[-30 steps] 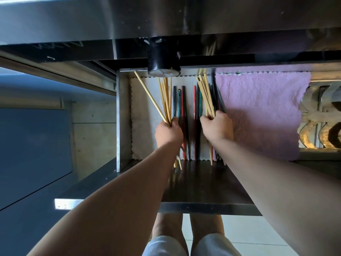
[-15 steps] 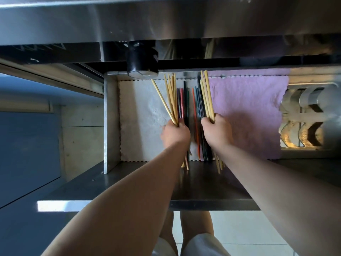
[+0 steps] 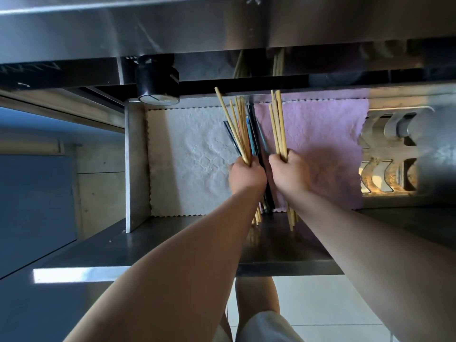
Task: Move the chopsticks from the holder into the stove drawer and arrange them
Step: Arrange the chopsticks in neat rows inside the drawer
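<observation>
The steel stove drawer (image 3: 137, 169) stands pulled out below the stove front. A white cloth (image 3: 192, 166) lines its left half and a pink cloth (image 3: 320, 149) its right half. My left hand (image 3: 246, 175) is shut on a bunch of bamboo chopsticks (image 3: 237, 129) that fan up and to the left. My right hand (image 3: 290, 172) is shut on a second bamboo bunch (image 3: 278, 124), held nearly upright. Between the two hands lie several dark and coloured chopsticks (image 3: 254, 137) on the seam of the cloths. The holder is not in view.
A black stove knob (image 3: 158, 81) juts out above the drawer's back left corner. A steel rack with curved slots (image 3: 389, 166) sits to the right of the pink cloth. The drawer's dark front panel (image 3: 172, 243) lies under my forearms, with tiled floor below.
Both hands have drawn their bamboo bunches closer together around the coloured chopsticks, and the left bunch fans less widely. The camera view has shifted, moving the drawer right in frame.
</observation>
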Action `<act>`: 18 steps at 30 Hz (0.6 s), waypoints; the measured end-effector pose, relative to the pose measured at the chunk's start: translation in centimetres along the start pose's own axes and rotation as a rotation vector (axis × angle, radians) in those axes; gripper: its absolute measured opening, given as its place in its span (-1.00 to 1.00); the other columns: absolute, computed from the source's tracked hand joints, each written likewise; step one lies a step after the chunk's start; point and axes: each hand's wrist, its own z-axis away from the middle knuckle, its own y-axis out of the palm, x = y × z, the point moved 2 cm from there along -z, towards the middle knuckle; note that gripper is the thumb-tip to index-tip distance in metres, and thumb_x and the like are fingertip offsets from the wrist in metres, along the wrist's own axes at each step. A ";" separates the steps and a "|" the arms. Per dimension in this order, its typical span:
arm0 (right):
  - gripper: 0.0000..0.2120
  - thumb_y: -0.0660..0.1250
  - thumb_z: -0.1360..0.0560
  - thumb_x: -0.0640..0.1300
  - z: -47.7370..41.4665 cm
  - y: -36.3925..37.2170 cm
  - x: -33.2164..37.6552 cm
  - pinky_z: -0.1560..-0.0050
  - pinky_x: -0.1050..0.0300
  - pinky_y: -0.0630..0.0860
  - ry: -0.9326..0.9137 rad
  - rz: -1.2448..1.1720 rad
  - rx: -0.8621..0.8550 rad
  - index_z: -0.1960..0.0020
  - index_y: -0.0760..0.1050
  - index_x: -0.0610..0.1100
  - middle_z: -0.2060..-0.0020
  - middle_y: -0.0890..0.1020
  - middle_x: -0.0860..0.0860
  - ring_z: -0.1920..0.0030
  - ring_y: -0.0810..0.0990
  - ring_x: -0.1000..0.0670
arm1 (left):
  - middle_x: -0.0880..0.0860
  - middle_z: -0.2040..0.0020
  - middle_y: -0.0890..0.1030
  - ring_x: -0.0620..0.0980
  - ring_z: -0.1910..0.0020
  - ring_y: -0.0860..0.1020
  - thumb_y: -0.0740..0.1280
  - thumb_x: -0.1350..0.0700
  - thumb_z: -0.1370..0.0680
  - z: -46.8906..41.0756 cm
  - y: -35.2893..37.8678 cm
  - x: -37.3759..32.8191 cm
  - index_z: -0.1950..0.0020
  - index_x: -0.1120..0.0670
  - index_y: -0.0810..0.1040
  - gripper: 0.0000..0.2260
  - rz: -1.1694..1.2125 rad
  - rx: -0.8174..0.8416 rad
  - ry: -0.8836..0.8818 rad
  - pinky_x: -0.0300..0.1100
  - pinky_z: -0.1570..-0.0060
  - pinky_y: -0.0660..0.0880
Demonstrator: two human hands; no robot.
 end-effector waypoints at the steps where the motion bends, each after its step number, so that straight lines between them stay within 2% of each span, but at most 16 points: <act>1: -0.84 0.25 -0.50 -0.10 0.0 -0.1 -0.1 0.40 0.16 0.30 0.005 -0.015 0.003 0.22 0.44 -0.15 0.36 0.47 -0.02 0.33 0.44 -0.05 | 0.18 0.04 0.64 0.22 0.04 0.61 0.18 -0.06 -0.54 0.3 -0.3 -0.3 -0.02 0.11 0.55 -0.71 0.010 0.011 0.002 0.03 0.00 0.58; 5: -0.76 0.27 -0.49 -0.06 0.2 0.0 -0.1 0.40 0.19 0.34 0.048 -0.129 0.047 0.33 0.39 -0.11 0.43 0.50 -0.01 0.44 0.45 -0.02 | 0.14 0.22 0.62 0.16 0.23 0.58 0.19 0.04 -0.60 0.4 -1.8 -0.3 0.14 0.08 0.49 -0.81 0.044 0.034 -0.010 -0.13 0.28 0.44; 6: -0.76 0.28 -0.49 -0.05 0.3 0.1 0.1 0.40 0.16 0.37 0.061 -0.185 0.067 0.32 0.40 -0.09 0.45 0.51 -0.02 0.47 0.45 -0.03 | 0.09 0.28 0.58 0.13 0.26 0.54 0.19 0.05 -0.61 0.6 -2.3 -0.4 0.21 0.05 0.45 -0.79 0.054 0.033 -0.014 -0.11 0.30 0.44; 8: -0.74 0.27 -0.55 -0.04 0.6 0.1 0.6 0.46 0.14 0.37 0.087 -0.288 0.119 0.30 0.41 -0.08 0.49 0.50 -0.02 0.55 0.40 -0.02 | 0.04 0.30 0.53 0.11 0.25 0.56 0.19 0.06 -0.63 0.9 -3.0 -0.5 0.24 0.04 0.42 -0.76 0.117 0.063 -0.037 0.01 0.20 0.56; 10: -0.70 0.24 -0.59 -0.05 1.0 0.0 1.4 0.54 0.21 0.37 0.099 -0.343 0.167 0.29 0.41 -0.11 0.52 0.49 -0.03 0.60 0.39 0.01 | 0.08 0.27 0.55 0.11 0.27 0.59 0.19 0.07 -0.64 1.3 -3.5 -0.5 0.18 0.08 0.44 -0.78 0.258 0.107 -0.084 0.06 0.14 0.61; 12: -0.68 0.23 -0.61 -0.07 1.5 0.2 2.1 0.59 0.25 0.37 0.108 -0.391 0.209 0.30 0.42 -0.15 0.55 0.48 -0.03 0.64 0.39 0.03 | 0.09 0.29 0.53 0.04 0.39 0.53 0.20 0.08 -0.64 1.6 -4.2 -0.3 0.14 0.11 0.46 -0.80 0.296 0.119 -0.107 -0.04 0.30 0.60; 14: -0.69 0.22 -0.61 -0.09 1.8 0.7 2.6 0.62 0.26 0.36 0.125 -0.418 0.248 0.27 0.45 -0.19 0.56 0.48 -0.04 0.67 0.39 0.04 | 0.07 0.29 0.50 -0.02 0.46 0.43 0.22 0.05 -0.63 1.6 -5.2 0.1 0.08 0.12 0.48 -0.82 0.248 0.102 -0.094 -0.16 0.45 0.48; 18: -0.74 0.18 -0.63 -0.07 2.5 2.5 3.4 0.58 0.26 0.32 0.178 -0.391 0.345 0.16 0.46 -0.18 0.47 0.45 -0.05 0.63 0.34 0.06 | 0.03 0.32 0.44 -0.04 0.48 0.37 0.20 -0.15 -0.62 1.2 -8.0 0.6 -0.07 0.15 0.50 -0.64 0.199 0.073 -0.064 -0.21 0.51 0.37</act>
